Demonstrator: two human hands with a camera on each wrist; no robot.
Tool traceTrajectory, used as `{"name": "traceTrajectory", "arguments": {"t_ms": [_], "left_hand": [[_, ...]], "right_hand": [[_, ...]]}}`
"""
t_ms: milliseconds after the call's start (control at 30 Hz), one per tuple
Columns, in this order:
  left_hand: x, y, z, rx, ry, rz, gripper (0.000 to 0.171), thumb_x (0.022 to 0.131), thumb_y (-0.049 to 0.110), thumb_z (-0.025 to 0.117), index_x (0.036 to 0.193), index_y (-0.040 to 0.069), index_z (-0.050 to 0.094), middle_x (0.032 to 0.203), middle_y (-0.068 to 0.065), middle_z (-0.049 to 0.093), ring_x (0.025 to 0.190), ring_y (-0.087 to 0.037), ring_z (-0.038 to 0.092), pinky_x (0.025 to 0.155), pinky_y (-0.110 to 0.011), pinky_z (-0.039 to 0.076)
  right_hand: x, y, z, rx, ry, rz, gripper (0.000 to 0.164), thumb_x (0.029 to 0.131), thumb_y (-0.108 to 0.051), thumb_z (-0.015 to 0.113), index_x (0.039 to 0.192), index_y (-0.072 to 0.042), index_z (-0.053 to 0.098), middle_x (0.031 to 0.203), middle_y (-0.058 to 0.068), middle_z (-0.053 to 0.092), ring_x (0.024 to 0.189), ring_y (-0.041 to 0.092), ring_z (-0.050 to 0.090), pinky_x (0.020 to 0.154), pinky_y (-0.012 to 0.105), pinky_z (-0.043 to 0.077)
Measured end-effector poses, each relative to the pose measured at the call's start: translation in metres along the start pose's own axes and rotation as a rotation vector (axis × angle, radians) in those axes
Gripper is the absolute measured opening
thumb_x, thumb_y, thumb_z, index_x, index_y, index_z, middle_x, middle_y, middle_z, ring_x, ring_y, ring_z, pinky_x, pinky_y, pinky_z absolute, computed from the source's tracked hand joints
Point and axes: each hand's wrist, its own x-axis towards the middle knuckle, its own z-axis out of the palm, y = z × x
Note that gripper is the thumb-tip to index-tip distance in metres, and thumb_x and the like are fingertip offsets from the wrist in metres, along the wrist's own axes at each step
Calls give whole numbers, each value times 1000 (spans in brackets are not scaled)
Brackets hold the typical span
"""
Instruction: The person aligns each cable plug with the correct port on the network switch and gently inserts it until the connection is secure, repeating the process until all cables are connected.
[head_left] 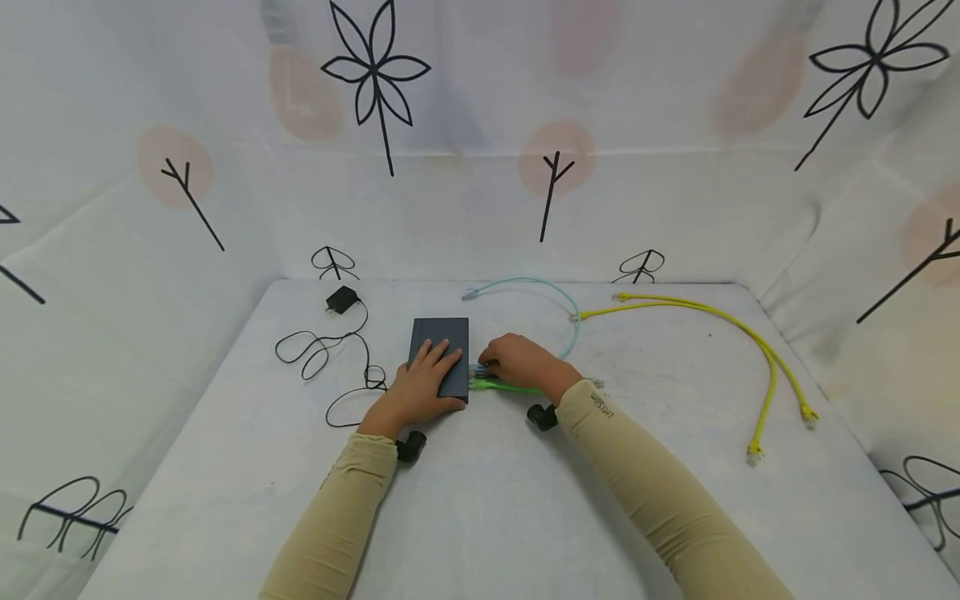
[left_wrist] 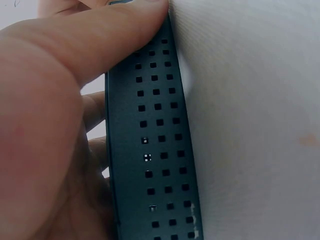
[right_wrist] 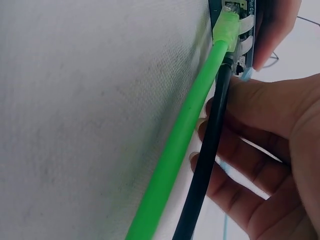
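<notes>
A dark grey network switch (head_left: 441,330) lies on the white table. My left hand (head_left: 422,385) holds it, fingers spread over its top and thumb against its vented near side (left_wrist: 125,125). At its right side, my right hand (head_left: 517,360) pinches the plug end of a light-blue ethernet cable (head_left: 525,279) by the ports; the fingers hide most of this plug. A green ethernet cable (right_wrist: 175,135) and a black cable (right_wrist: 205,160) are plugged into ports beside it. The light-blue cable's other end curves over the table behind the right hand.
Two yellow ethernet cables (head_left: 697,307) lie in a curve on the right. To the left are a black power adapter (head_left: 342,300) and its tangled cord (head_left: 367,350). A loose clear plug (head_left: 597,383) shows beside the right wrist. Patterned white cloth walls (head_left: 465,217) surround the table.
</notes>
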Motion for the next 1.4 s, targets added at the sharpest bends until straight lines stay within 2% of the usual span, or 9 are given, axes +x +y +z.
{"name": "traceTrajectory", "arguments": {"t_ms": [433,833,1100,1400], "left_hand": [[0,1,-1,-17,-4,3,86,87,53,67,156,24,24,164,-5,13,152,-34,3,108,-69,22],[0,1,-1,-16,-8,-4,86,86,53,67,156,25,24,164,-5,12,152,-34,2,109,-69,22],[1,0,1,-32,-12,-10,86,86,53,67,156,25,24,164,-4,12,152,-34,2,109,-69,21],[2,-1,0,-31,-13,3,86,86,52,67,156,24,24,164,-5,12,152,-34,2,109,-70,21]], "right_hand": [[1,-1,0,-14,17,-25,24,97,-11,57,116,-9,71,115,5,71,107,20,66,93,36,51],[2,3,0,58,-29,-10,26,98,-10,55,120,-9,69,118,5,69,108,18,64,95,35,50],[4,4,3,82,-4,-31,26,97,-9,55,120,-8,69,119,7,69,110,21,65,95,38,51],[9,2,4,83,3,-10,26,97,-8,55,118,-9,71,115,5,70,106,19,66,93,37,52]]}}
